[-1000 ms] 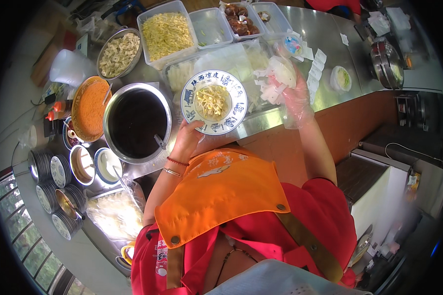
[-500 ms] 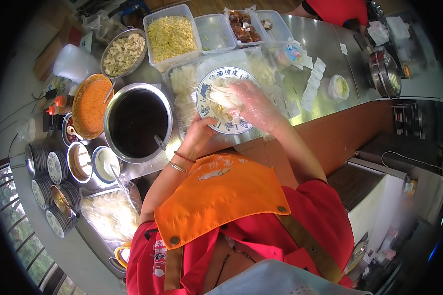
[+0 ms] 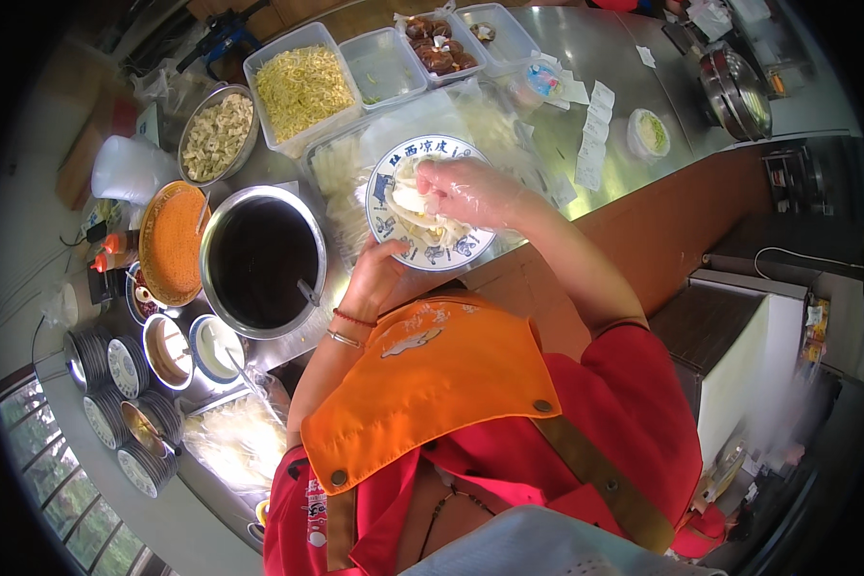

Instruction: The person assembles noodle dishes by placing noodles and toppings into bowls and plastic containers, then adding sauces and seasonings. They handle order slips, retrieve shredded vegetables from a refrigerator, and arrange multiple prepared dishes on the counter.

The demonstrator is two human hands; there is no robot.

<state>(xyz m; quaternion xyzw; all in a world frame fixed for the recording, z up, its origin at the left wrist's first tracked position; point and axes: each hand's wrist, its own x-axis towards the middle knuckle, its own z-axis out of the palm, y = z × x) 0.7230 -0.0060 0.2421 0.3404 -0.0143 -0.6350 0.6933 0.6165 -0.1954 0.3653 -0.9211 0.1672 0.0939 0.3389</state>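
My left hand (image 3: 378,270) grips the near left edge of a round white plate (image 3: 379,206) with blue drawings and lettering, keeping it tilted above a tray. Pale, wide noodles (image 3: 408,204) lie in the plate, with some yellowish bits beneath them. My right hand (image 3: 475,195), in a clear plastic glove, reaches over the plate from the right. Its fingers are pinched together on the noodles; the hand hides part of the plate's right side. Behind and beside the plate, the plastic-lined tray (image 3: 341,173) holds more pale noodles.
At the back stand a tub of bean sprouts (image 3: 305,94), a nearly bare tub (image 3: 384,69) and bagged brown food (image 3: 440,48). Leftward are a pot of dark liquid (image 3: 262,254), an orange sauce basin (image 3: 171,250) and stacked plates (image 3: 128,367). Paper slips (image 3: 595,136) lie to the right.
My right fingers have drawn into a pinch and shifted toward the plate's far side. The noodles now spread farther across the plate. My left hand keeps its hold, and the whole view has shifted slightly.
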